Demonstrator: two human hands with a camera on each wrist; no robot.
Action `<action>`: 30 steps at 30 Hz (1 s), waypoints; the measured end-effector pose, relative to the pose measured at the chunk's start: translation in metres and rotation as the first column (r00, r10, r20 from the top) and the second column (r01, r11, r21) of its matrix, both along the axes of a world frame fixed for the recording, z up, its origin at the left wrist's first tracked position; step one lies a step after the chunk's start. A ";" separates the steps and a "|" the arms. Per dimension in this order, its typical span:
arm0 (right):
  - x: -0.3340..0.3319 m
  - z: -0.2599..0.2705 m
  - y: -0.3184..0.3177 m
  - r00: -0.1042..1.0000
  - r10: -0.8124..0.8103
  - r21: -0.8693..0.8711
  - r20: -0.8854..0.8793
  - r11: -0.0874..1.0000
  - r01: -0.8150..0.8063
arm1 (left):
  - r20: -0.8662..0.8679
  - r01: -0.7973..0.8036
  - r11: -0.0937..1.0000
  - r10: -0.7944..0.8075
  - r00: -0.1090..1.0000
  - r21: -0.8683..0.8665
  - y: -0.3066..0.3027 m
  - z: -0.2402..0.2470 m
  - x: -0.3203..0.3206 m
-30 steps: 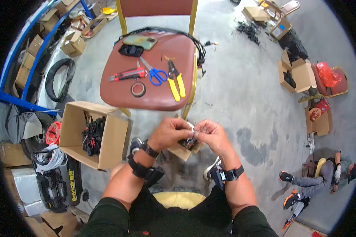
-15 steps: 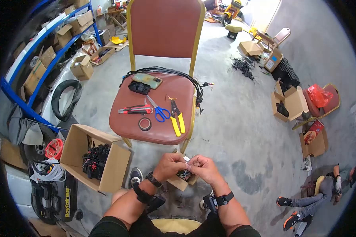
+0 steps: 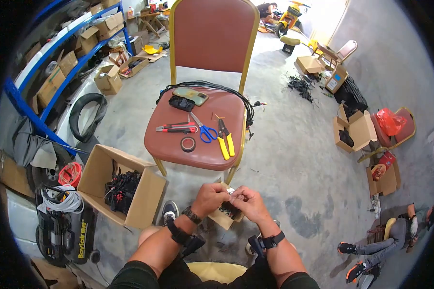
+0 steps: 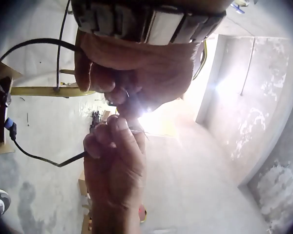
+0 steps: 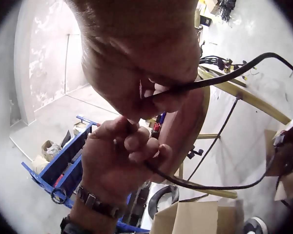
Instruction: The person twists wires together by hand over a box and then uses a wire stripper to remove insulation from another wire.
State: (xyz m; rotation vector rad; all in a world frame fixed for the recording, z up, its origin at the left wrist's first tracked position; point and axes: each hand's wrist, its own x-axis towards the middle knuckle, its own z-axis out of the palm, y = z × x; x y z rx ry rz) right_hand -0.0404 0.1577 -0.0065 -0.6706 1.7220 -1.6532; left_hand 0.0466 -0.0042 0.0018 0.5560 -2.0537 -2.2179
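Note:
My left hand (image 3: 210,198) and right hand (image 3: 249,203) meet fingertip to fingertip in front of the chair. A black cable (image 5: 249,66) runs out from the right hand's curled fingers in the right wrist view. Another black length of cable (image 5: 210,186) leaves the left hand's grip there. In the left wrist view, a blue-ended connector (image 4: 10,124) hangs on the length from the right hand. Thin wire ends show between the fingertips; the fingers hide how they join. Below the hands stands a small open cardboard box (image 3: 219,221) with dark parts inside.
On the chair seat (image 3: 164,151) lie wire strippers (image 3: 225,144), blue scissors (image 3: 207,134), a utility knife (image 3: 176,127), tape (image 3: 188,144) and a phone (image 3: 197,97). A cable bundle (image 3: 226,87) rings its back. A larger box (image 3: 147,202) of black cables stands left; a person's legs (image 3: 388,245) show right.
The head view has tilted up and turned slightly left, so the chair sits lower and farther right in it. Both hands stay together at the fingertips, keeping their pinch.

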 end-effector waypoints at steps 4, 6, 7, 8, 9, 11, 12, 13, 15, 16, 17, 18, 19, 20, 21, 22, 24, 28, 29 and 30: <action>0.001 0.021 0.005 0.979 0.037 -0.050 0.198 0.998 -0.028 | -0.048 0.101 0.990 -0.097 0.994 0.102 -0.005 0.004 0.003; 0.003 0.023 0.007 0.972 0.056 -0.101 0.228 0.994 -0.033 | -0.095 0.125 0.991 -0.120 0.988 0.047 -0.007 0.009 0.007; 0.004 0.024 0.009 0.968 0.064 -0.127 0.243 0.991 -0.033 | -0.118 0.138 0.990 -0.135 0.984 0.020 -0.007 0.011 0.008; 0.005 0.023 0.012 0.977 0.066 -0.075 0.202 0.996 -0.052 | -0.123 0.137 0.991 -0.136 0.983 -0.002 -0.007 0.011 0.010; 0.004 0.020 0.016 0.985 0.070 -0.023 0.159 0.997 -0.068 | -0.129 0.136 0.990 -0.138 0.982 -0.024 -0.008 0.010 0.011; 0.000 0.015 0.020 0.991 0.078 0.021 0.104 0.997 -0.081 | -0.137 0.138 0.990 -0.136 0.981 0.002 -0.009 0.011 0.011; -0.001 0.011 0.021 0.992 0.075 0.016 0.105 0.997 -0.078 | -0.126 0.142 0.988 -0.134 0.983 0.059 -0.010 0.011 0.012; 0.004 0.010 0.025 0.990 0.068 0.018 0.120 0.997 -0.070 | -0.101 0.146 0.981 -0.134 0.986 0.124 -0.008 0.010 0.017; 0.005 0.012 0.026 0.988 0.038 0.005 0.150 0.999 -0.039 | -0.139 0.156 0.973 -0.133 0.981 0.170 -0.005 0.017 0.020; 0.008 0.012 0.029 0.980 0.018 -0.028 0.197 1.000 -0.013 | -0.169 0.148 0.964 -0.112 0.979 0.219 -0.001 0.016 0.022; 0.006 0.012 0.031 0.972 0.021 -0.075 0.235 0.997 -0.003 | -0.189 0.142 0.974 -0.107 0.976 0.178 0.000 0.011 0.023; 0.000 0.012 0.031 0.964 0.025 -0.125 0.264 0.992 0.008 | -0.217 0.135 0.982 -0.104 0.971 0.132 0.000 0.007 0.019; -0.001 0.007 0.035 0.950 0.022 -0.168 0.310 0.985 0.032 | -0.204 0.097 0.991 -0.077 0.976 0.090 0.003 0.012 0.016; -0.006 0.008 0.033 0.938 0.015 -0.189 0.347 0.980 0.055 | -0.208 0.069 0.997 -0.060 0.976 0.038 0.004 0.006 0.010; -0.007 0.010 0.034 0.921 0.005 -0.204 0.390 0.976 0.081 | -0.161 0.068 0.998 -0.067 0.985 0.003 0.003 0.004 0.007; -0.007 0.010 0.035 0.902 -0.002 -0.216 0.431 0.971 0.105 | -0.113 0.067 0.997 -0.070 0.991 -0.031 0.002 0.005 0.005; -0.010 0.008 0.034 0.881 -0.005 -0.224 0.474 0.966 0.126 | -0.104 0.040 0.992 -0.052 0.993 -0.120 0.002 0.013 0.001; -0.015 0.005 0.031 0.857 -0.013 -0.242 0.515 0.957 0.160 | -0.321 -0.154 0.886 0.005 0.947 -0.438 0.003 0.007 -0.006; -0.016 0.006 0.031 0.848 -0.038 -0.223 0.529 0.958 0.181 | -0.339 -0.194 0.827 0.004 0.941 -0.528 0.002 0.003 -0.008; -0.017 0.008 0.030 0.839 -0.061 -0.204 0.540 0.958 0.202 | -0.296 -0.167 0.859 0.018 0.955 -0.485 0.004 0.004 -0.007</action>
